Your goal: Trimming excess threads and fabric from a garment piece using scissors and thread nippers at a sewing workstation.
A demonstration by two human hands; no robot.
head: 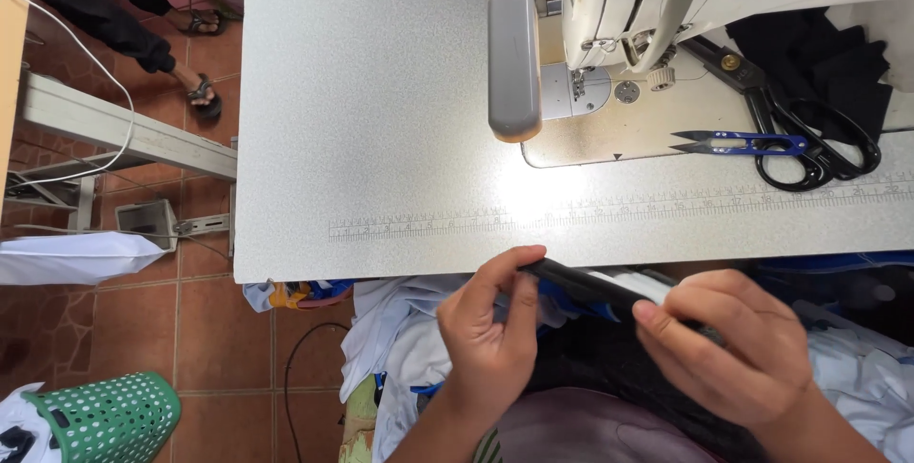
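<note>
My left hand [490, 334] and my right hand [728, 349] both pinch a narrow folded strip of black fabric [586, 284], held just below the front edge of the sewing table [381, 139]. The left fingers grip its left end. My right thumb and fingers close over its right part. The strip is apart from the table, above a heap of white and blue cloth [409, 339] in my lap. The white sewing machine [666, 6] stands at the table's far right, its needle area lit by a lamp [514, 59].
Large black scissors [809, 135] and blue thread snips [743, 144] lie right of the machine, next to black cloth [819, 59]. A printed ruler [619, 211] runs along the table front. On the tiled floor stand a green perforated basket [105, 420] and another person's sandalled feet [202, 92].
</note>
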